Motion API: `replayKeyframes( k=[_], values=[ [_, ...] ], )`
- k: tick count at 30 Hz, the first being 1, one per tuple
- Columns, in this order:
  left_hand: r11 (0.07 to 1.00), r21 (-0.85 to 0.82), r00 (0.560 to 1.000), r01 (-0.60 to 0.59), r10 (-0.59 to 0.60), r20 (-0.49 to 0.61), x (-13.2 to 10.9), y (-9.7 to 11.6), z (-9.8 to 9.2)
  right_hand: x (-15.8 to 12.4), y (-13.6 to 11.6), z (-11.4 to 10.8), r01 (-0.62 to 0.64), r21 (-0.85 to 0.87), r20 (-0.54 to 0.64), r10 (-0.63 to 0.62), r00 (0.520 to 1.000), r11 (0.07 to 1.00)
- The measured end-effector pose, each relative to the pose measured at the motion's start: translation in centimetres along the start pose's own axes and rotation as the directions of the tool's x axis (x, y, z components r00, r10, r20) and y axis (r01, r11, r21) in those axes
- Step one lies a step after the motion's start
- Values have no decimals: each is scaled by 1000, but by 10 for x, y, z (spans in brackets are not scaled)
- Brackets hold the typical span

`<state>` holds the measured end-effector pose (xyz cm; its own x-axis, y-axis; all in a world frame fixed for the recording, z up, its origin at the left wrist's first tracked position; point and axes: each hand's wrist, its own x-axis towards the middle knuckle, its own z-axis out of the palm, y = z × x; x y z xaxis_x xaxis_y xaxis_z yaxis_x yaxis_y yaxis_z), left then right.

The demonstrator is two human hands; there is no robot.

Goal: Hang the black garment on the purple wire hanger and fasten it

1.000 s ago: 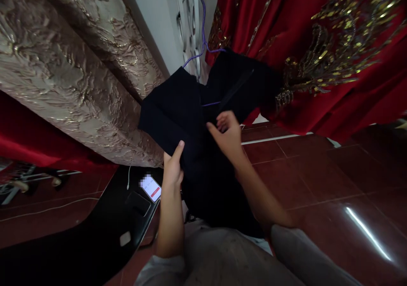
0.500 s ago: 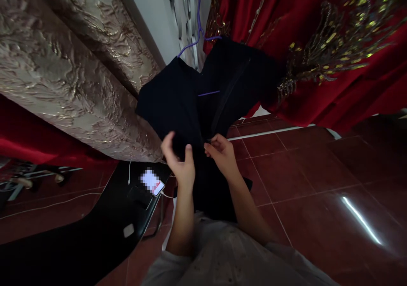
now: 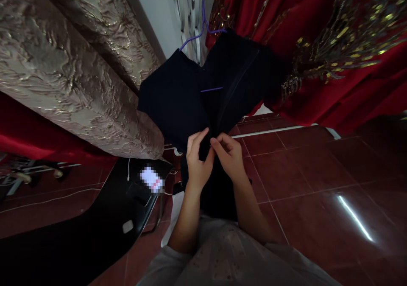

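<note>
A dark navy or black garment (image 3: 171, 95) hangs in front of me on a purple hanger (image 3: 203, 29), its front spread apart in a V at the top. At the bottom of that V, my right hand (image 3: 230, 152) is closed, thumb and index finger pinched on the garment's front edge. Whatever small part sits between those fingertips is hidden. My left hand (image 3: 199, 156) rests against the garment's left side, fingers extended and thumb apart from them. Its thumb tip reaches over to the right fingertips.
Gold-patterned fabric (image 3: 95, 91) hangs at left, red cloth with gold sequins (image 3: 318, 95) at right. On the black table (image 3: 79, 235) lie a lit phone (image 3: 151, 179), a dark flat object and a small white item (image 3: 127, 226). A white rail (image 3: 280, 130) runs low above red floor tiles (image 3: 302, 167).
My left hand has moved right and up from beside the opening onto the garment, close to the right hand. The right hand keeps its pinch and has shifted slightly right.
</note>
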<state>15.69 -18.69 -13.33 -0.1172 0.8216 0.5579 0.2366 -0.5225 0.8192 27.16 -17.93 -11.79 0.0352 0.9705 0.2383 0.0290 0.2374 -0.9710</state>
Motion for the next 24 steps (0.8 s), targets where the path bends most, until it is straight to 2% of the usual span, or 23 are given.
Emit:
replayKeyframes(
  k=[4,7,12,14,16,19,22,24],
  values=[
    [985,-120,990,126,-132,-41,-7,-8,6,0,6,0,-50,33,27,49,998,998],
    [957,-236,982,166,-182,-47,-9,-17,7,1,6,-3,-81,91,54,76,996,993],
    [972,-149,981,181,-188,-37,-7,-26,5,2,5,-4,-136,113,168,116,979,984],
    [975,-148,982,166,-178,-66,-5,-26,5,2,7,-3,-188,121,215,159,964,975],
    [976,-166,981,144,-163,-108,-2,-26,5,6,7,0,-228,143,215,194,957,963],
    [982,-153,980,112,-135,-146,4,-33,6,28,-8,4,-202,178,175,171,970,963],
    [992,-58,987,111,-117,-113,13,-53,5,75,-45,6,-80,207,106,59,993,975],
    [992,8,990,123,-123,-67,19,-68,4,110,-73,7,10,251,7,-12,1000,968]
  ],
)
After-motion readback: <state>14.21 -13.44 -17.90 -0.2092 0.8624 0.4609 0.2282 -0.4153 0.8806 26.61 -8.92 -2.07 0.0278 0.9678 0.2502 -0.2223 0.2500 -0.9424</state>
